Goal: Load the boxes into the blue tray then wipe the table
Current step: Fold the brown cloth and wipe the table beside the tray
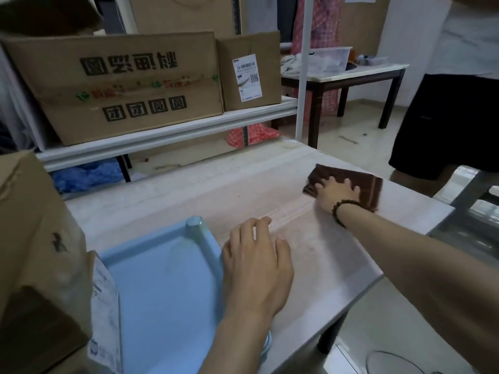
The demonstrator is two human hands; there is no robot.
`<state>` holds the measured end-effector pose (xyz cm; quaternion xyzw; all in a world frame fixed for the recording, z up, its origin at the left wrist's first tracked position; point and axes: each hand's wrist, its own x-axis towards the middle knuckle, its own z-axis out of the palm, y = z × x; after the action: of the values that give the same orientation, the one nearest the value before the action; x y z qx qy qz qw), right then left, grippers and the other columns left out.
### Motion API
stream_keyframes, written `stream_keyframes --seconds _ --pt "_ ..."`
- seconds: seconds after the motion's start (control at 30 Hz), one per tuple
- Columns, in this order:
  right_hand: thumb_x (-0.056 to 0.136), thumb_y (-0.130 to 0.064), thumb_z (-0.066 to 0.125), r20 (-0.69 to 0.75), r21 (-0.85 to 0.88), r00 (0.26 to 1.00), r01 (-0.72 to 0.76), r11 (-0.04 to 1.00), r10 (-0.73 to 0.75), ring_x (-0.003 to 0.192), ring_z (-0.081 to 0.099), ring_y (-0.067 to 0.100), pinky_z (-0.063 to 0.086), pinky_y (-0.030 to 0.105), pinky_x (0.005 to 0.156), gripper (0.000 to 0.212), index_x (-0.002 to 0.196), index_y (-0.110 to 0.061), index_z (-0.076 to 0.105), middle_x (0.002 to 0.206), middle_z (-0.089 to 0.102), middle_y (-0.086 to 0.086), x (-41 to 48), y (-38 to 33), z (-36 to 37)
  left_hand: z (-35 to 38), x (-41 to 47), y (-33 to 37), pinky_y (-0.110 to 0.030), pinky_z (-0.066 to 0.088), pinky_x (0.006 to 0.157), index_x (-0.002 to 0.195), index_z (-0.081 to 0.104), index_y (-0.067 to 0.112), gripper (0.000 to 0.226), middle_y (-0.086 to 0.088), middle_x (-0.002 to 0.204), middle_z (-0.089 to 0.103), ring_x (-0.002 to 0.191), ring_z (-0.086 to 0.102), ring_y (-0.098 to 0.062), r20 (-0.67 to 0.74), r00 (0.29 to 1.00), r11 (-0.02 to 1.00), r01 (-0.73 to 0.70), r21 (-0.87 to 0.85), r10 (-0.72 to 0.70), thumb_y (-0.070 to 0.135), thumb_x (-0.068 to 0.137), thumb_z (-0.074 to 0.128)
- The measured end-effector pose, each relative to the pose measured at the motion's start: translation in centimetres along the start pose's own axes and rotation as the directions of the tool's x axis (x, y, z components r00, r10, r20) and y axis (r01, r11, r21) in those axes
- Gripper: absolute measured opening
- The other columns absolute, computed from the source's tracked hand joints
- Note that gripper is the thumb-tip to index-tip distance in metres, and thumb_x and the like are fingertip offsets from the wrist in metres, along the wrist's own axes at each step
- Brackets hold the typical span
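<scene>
The right hand (337, 194) lies flat on a brown cloth (370, 182) at the far right of the table (270, 190), its fingers (330, 182) spread and pressing down, pinching nothing; a bead bracelet (344, 209) sits at that wrist. The left hand (256, 265) rests palm-down on the table, touching the right rim of the blue tray (162, 292); its fingers are straight and close together, holding nothing. A cardboard box (35, 252) with a paper label fills the near left of the view over the tray's left side; whether it sits fully inside cannot be told. The loading looks done and the wiping looks under way.

The cloth lies near the table's right edge, so a stroke outward could carry it over the edge; a flat palm gives no grip to stop it. A long sweep toward the tray could knock its corner post (194, 225) and shift the tray, which seems to reach the table's near edge; the left hand appears placed to brace it, and lifting it too soon would remove that check. The patch under the tray and under the left hand may go unwiped.
</scene>
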<state>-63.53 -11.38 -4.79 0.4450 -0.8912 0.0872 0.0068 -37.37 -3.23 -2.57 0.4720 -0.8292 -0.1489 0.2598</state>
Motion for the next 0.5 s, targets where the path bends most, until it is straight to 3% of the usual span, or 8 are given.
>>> stream_keyframes --seconds 0.07,0.17,0.23,0.3,0.37,0.4,0.43,0.5 --pt "0.106 -0.036 0.029 0.028 0.080 0.974 0.221 0.972 -0.224 0.140 0.032 0.033 0.027 0.049 0.113 0.045 0.147 -0.023 0.043 0.154 0.041 0.004 -2.4 -2.9 -0.1 0.2 0.1 0.0 -0.034 0.026 0.113 0.141 0.039 0.030 0.052 0.010 0.143 0.041 0.133 0.031 -0.012 0.000 1.000 1.000 -0.006 0.012 0.006 0.044 0.094 0.022" --pt "0.105 -0.026 0.042 0.130 0.235 0.698 0.668 0.706 -0.704 0.148 0.026 0.025 0.018 0.041 0.120 0.047 0.151 -0.019 0.039 0.162 0.032 0.004 -8.8 -5.7 -0.1 0.0 0.1 0.1 -0.034 0.028 0.111 0.132 0.045 0.031 0.053 0.010 0.139 0.043 0.131 0.031 -0.011 -0.014 1.000 1.000 -0.005 -0.002 0.005 0.049 0.090 0.017" --pt "0.103 -0.032 0.042 0.121 0.282 0.566 0.768 0.575 -0.815 0.147 0.031 0.022 0.017 0.038 0.122 0.047 0.150 -0.025 0.042 0.160 0.035 0.002 -10.0 -4.3 -0.2 -0.1 0.1 0.1 -0.034 0.027 0.112 0.136 0.044 0.030 0.054 0.010 0.141 0.042 0.132 0.030 -0.011 -0.001 1.000 1.000 0.012 -0.012 -0.012 0.048 0.091 0.019" --pt "0.103 -0.043 0.035 0.125 0.217 0.661 0.709 0.671 -0.740 0.140 0.042 0.027 0.026 0.041 0.118 0.046 0.148 -0.032 0.042 0.156 0.042 0.003 -7.2 -0.9 0.1 -0.1 0.0 0.2 -0.035 0.028 0.112 0.139 0.042 0.028 0.052 0.008 0.143 0.042 0.133 0.032 -0.014 -0.001 1.000 1.000 0.017 -0.003 -0.017 0.044 0.094 0.023" --pt "0.105 -0.044 0.032 0.070 0.136 0.925 0.361 0.923 -0.372 0.137 0.044 0.032 0.030 0.042 0.113 0.047 0.147 -0.027 0.043 0.150 0.046 0.007 -3.6 2.9 -0.3 -0.3 0.0 0.3 -0.035 0.026 0.113 0.143 0.039 0.027 0.046 0.007 0.146 0.040 0.135 0.031 -0.015 0.012 1.000 1.000 0.026 0.013 -0.026 0.039 0.099 0.028" --pt "0.105 -0.044 0.030 0.048 0.117 0.985 0.159 0.980 -0.165 0.141 0.038 0.031 0.027 0.044 0.114 0.048 0.148 -0.026 0.042 0.153 0.043 0.006 -2.6 4.1 -0.4 -0.3 -0.1 0.3 -0.035 0.025 0.114 0.144 0.037 0.027 0.045 0.007 0.148 0.039 0.136 0.030 -0.015 0.021 0.999 0.999 0.037 0.015 -0.037 0.037 0.101 0.030" --pt "0.106 -0.043 0.028 0.049 0.087 0.998 0.042 0.995 -0.046 0.145 0.031 0.030 0.023 0.046 0.115 0.049 0.150 -0.025 0.040 0.156 0.039 0.003 -2.4 4.5 -0.5 -0.3 -0.1 0.4 -0.035 0.024 0.115 0.145 0.036 0.027 0.045 0.007 0.149 0.038 0.137 0.029 -0.015 0.027 0.999 0.999 0.041 0.019 -0.042 0.036 0.101 0.032" --pt "0.106 -0.042 0.028 0.064 0.043 0.986 0.150 0.988 -0.153 0.144 0.029 0.030 0.024 0.047 0.113 0.048 0.150 -0.025 0.039 0.158 0.037 0.000 -4.4 2.7 -0.4 -0.3 0.0 0.4 -0.035 0.024 0.114 0.145 0.036 0.027 0.045 0.006 0.149 0.037 0.137 0.029 -0.015 0.031 0.999 0.998 0.041 0.036 -0.043 0.035 0.102 0.032"
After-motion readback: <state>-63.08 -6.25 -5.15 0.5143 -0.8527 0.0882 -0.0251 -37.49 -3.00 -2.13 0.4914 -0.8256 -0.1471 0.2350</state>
